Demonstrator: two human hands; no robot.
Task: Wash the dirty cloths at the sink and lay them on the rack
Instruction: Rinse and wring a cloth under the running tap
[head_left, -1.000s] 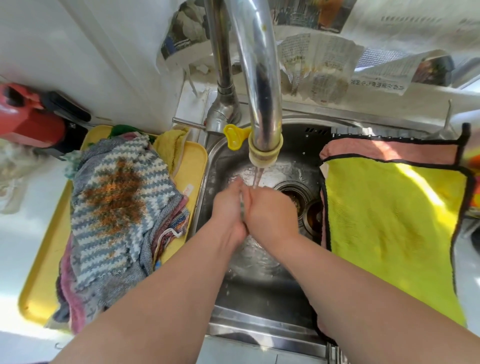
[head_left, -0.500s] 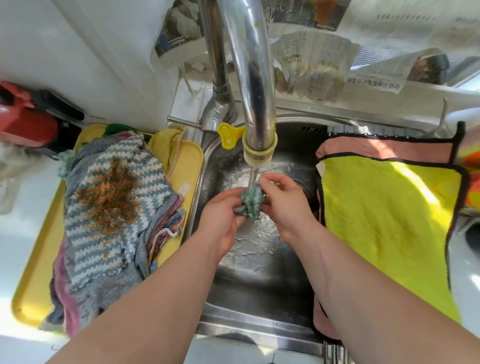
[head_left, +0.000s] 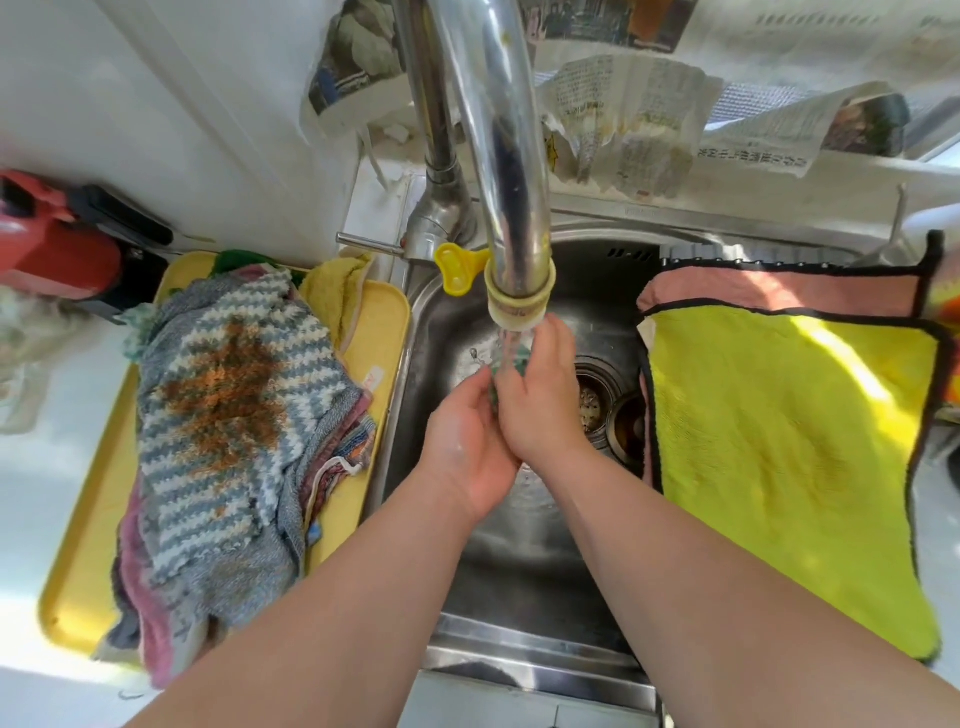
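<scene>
The left hand (head_left: 467, 434) and right hand (head_left: 540, 397) clasp a small green cloth (head_left: 521, 359) between them, mostly hidden, under the faucet (head_left: 504, 156) stream, above the steel sink (head_left: 519, 571). A yellow tray (head_left: 382, 322) of stained cloths (head_left: 218, 395) sits alongside.

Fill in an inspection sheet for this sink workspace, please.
Surface: stainless steel sink, water running from chrome tap.
Job's things: small green cloth, mostly hidden between the hands; stained grey-white zigzag cloth atop pile on yellow plastic tray; yellow black-edged cloth spread at right.
Clutter: red appliance; newspaper sheets.
Hands: left hand and right hand hold that cloth under the stream.
Cables: nothing seen.
Surroundings: white wall behind tray.
</scene>
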